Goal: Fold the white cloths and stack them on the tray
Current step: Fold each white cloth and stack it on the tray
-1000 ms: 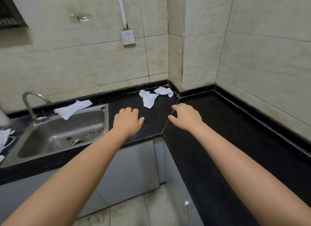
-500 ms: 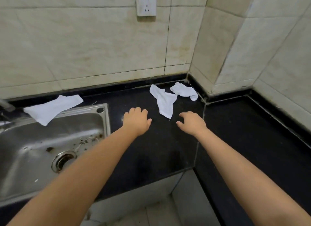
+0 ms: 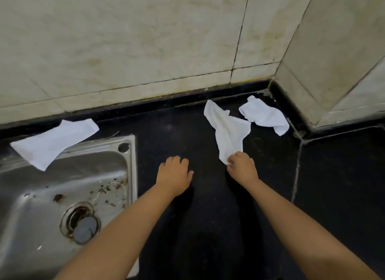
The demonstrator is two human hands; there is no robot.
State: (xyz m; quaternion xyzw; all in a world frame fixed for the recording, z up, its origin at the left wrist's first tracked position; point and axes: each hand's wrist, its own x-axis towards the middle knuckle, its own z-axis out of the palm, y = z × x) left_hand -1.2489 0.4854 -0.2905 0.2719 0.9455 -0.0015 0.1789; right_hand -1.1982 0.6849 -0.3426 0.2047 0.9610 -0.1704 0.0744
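Right hand (image 3: 242, 168): low over the black countertop (image 3: 187, 227), right of centre. Its fingers curl down onto the near tip of the crumpled middle cloth (image 3: 227, 131), pinching the corner; the fingertips themselves are hidden under the knuckles. The rest of this cloth stretches away from the fingers, up and slightly left toward the far wall, lying loose on the counter.

Left hand (image 3: 174, 175): just left of the right hand, apart from it. Fingers loosely curled, thumb out to the right, holding nothing. No cloth touches it; the pinched corner lies to its right, near but apart.

Second crumpled cloth (image 3: 264, 117): far right, in the corner where the counter meets the tiled wall (image 3: 145, 40), just beside the far end of the middle cloth. Whether the two touch cannot be told.

Third cloth (image 3: 53, 142): far left, flatter, lying partly on the counter and partly over the far rim of the steel sink (image 3: 127, 175), well apart from both hands.

Sink: left, near side, with a drain stopper (image 3: 85, 228) in its basin and dark specks scattered around it.
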